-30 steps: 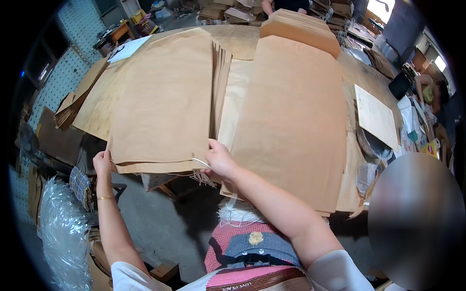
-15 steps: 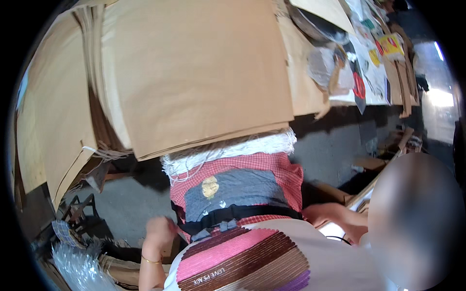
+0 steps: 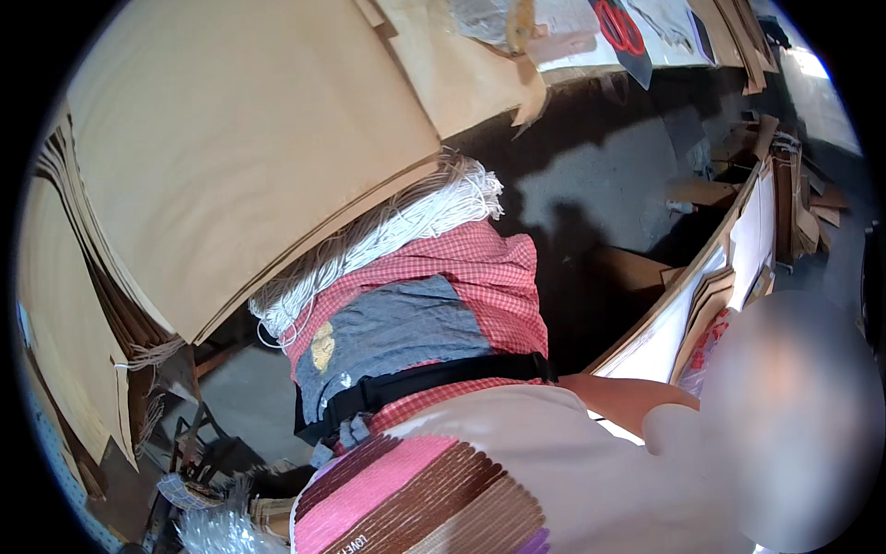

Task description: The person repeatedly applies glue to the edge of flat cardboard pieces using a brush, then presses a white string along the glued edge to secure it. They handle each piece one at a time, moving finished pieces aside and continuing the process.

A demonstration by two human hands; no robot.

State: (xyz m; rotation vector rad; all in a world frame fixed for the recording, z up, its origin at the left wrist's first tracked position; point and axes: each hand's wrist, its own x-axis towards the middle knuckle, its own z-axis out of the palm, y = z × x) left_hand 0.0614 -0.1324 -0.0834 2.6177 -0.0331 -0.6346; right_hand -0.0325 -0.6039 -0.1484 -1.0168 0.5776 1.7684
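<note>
My right arm (image 3: pixel 628 399) is bent at my side, its wrist end at my waist beside a black belt (image 3: pixel 443 377). The fingers there are hidden, so I cannot tell what they touch. No part of my left hand shows. Below the belt hangs a red checked apron (image 3: pixel 503 277) with a grey cloth panel (image 3: pixel 406 319). A thick bundle of white strings (image 3: pixel 397 226) lies across the apron's far end, against the edge of a stack of large brown paper sheets (image 3: pixel 249 138). Thin cords also stick out beneath that stack.
More brown sheets (image 3: pixel 69 305) with tied cords stand fanned at the left. Red-handled scissors (image 3: pixel 620 28) lie on the table at the back right. A long board (image 3: pixel 683 286) with cardboard pieces stretches along the right. Clear plastic strips (image 3: pixel 226 531) are at the lower left.
My view has swung to the right, so the table and paper stack sit farther left and tilted. My left hand has gone out of view; my right hand has slipped out of sight at the waist.
</note>
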